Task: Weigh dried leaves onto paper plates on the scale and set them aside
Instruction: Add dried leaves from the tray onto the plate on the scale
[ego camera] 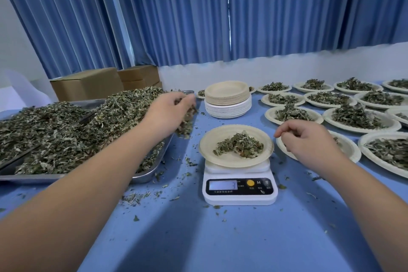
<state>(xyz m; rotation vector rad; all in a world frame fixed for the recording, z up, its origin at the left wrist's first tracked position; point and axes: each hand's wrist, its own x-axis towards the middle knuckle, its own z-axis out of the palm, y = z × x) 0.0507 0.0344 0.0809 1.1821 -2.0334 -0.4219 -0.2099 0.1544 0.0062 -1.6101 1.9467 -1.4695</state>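
A white digital scale point(240, 192) stands mid-table with a paper plate point(223, 157) on it. A small heap of dried leaves point(239, 144) lies on that plate. My left hand point(170, 112) hovers over the right edge of a metal tray point(145, 175) piled with dried leaves point(66, 132), fingers closed around a handful of leaves. My right hand point(309, 141) hangs just right of the scale plate, fingers loosely curled, nothing visible in them.
A stack of unused paper plates point(227, 99) stands behind the scale. Several filled plates point(357, 117) cover the table's right side. Cardboard boxes point(88, 84) sit at the back left. Leaf crumbs litter the blue tablecloth point(198, 238).
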